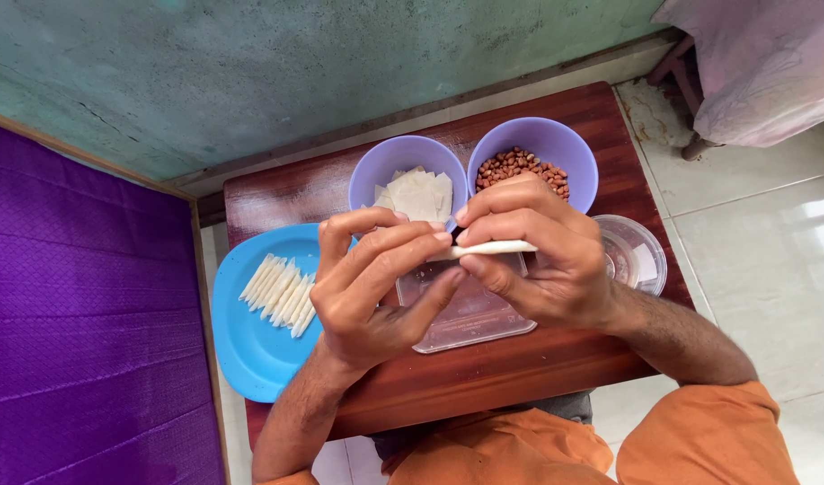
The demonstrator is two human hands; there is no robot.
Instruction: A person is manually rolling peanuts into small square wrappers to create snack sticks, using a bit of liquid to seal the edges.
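Note:
Both my hands are raised over a small dark wooden table (pixel 520 359) and together pinch a thin white rolled wrapper (pixel 497 248). My left hand (pixel 376 287) grips its left end with thumb and fingers. Fingers of my right hand (pixel 538 251) curl over its right part. Beneath them lies a clear square plastic lid or tray (pixel 470 319). A blue plate (pixel 250 341) at the left carries several finished white rolls (pixel 280 292) side by side.
At the table's far side stand two purple bowls, one with white square wrappers (pixel 416 193), one with peanuts (pixel 520 166). A clear round container (pixel 641 256) sits right of my hands. Purple fabric (pixel 79 314) lies left; tiled floor right.

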